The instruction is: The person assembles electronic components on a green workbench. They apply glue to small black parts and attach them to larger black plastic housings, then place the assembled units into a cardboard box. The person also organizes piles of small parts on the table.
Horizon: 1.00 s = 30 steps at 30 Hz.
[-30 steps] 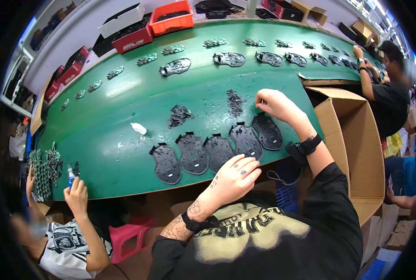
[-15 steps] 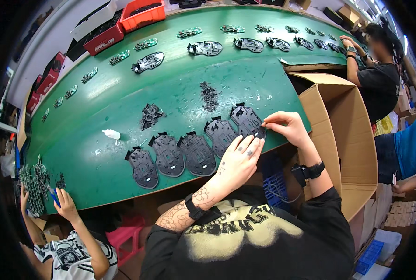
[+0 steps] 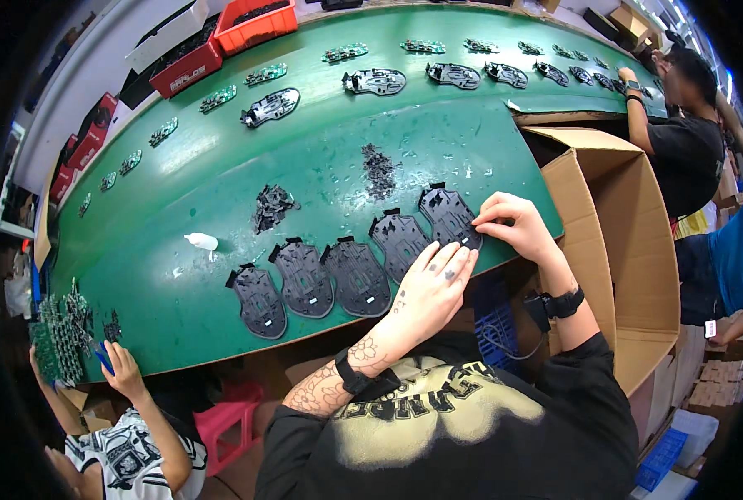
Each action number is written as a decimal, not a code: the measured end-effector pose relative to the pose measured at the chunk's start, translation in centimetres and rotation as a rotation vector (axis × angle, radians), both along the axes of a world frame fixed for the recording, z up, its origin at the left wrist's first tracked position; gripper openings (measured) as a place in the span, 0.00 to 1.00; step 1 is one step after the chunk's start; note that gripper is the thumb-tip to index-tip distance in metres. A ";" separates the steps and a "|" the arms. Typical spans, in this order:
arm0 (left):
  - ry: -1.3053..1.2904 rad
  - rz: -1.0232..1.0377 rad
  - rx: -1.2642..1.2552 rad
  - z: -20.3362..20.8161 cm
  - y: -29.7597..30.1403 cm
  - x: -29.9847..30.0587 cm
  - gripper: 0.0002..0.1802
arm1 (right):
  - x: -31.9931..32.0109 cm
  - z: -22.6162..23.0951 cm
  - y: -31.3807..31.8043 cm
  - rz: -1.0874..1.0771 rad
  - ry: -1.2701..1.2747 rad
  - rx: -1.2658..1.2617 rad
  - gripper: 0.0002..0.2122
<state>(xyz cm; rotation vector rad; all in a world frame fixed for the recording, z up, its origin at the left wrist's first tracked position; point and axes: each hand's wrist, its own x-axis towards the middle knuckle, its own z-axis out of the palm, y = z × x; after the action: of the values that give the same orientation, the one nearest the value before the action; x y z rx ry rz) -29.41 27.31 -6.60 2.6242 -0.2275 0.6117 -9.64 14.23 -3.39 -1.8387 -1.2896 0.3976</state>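
Observation:
Several black plastic shells, rounded and shaped like mouse bases, stand in a row along the table's near edge. My left hand (image 3: pixel 434 283) lies with fingers stretched out over the lower ends of the two rightmost ones, hiding part of the second shell from the right (image 3: pixel 398 237). At the right edge of the rightmost shell (image 3: pixel 448 212), my right hand (image 3: pixel 509 227) has thumb and forefinger pinched together. Whatever sits between those fingertips is too small to make out. Small white rectangles show on the shells at the left, such as the leftmost shell (image 3: pixel 256 300).
Beyond the shells lie two piles of small black parts (image 3: pixel 273 207) and a white bottle (image 3: pixel 201 241). Circuit boards (image 3: pixel 266 74) and grey shells (image 3: pixel 375 81) line the green table (image 3: pixel 321 150). A cardboard box (image 3: pixel 588 200) adjoins its right edge. Co-workers sit at both sides.
The view has shifted slightly, so the table appears a little further right. Both my hands stay at the same rightmost shells, with barely any movement of their fingers.

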 end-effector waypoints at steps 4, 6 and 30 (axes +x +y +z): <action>0.007 0.000 -0.003 -0.1 -0.1 -0.1 0.33 | -0.4 0.5 0.2 0.001 -0.018 -0.057 0.05; 0.005 0.002 0.001 0.1 0.1 0.1 0.33 | -0.1 0.7 0.6 0.022 -0.074 -0.067 0.04; -0.022 0.013 -0.004 -0.2 0.0 0.3 0.30 | 1.0 4.0 4.0 0.182 -0.209 -0.406 0.09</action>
<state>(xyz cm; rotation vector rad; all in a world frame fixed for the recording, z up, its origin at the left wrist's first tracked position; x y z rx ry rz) -29.14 27.36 -6.82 2.6183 -0.2165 0.6450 -8.63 18.19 0.64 -2.1487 -1.6179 0.6147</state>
